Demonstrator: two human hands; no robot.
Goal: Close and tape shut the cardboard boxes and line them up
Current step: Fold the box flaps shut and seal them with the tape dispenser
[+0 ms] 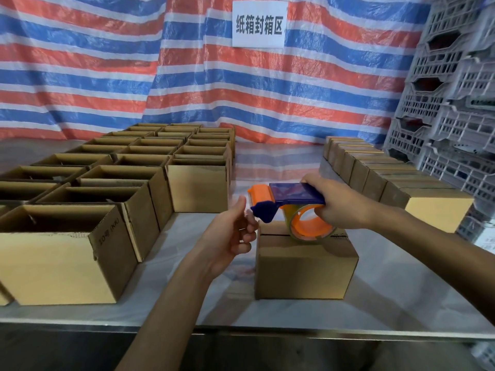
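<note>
A small cardboard box [302, 266] with its flaps folded down stands on the table in front of me. My right hand [334, 202] grips a blue and orange tape dispenser [289, 204], whose roll rests on the box's top seam. My left hand [235, 231] is at the box's top left corner, fingers curled and pinching at the dispenser's front end, where the tape end cannot be made out. Several open boxes [112, 188] stand in rows on the left. A line of closed boxes [388, 180] runs along the right.
A striped tarp [134, 62] with a white paper sign [259, 24] hangs behind the table. Grey plastic crates [455, 103] are stacked at the right. The table's front edge [241, 330] runs just below the box. A bare strip of table lies between the box groups.
</note>
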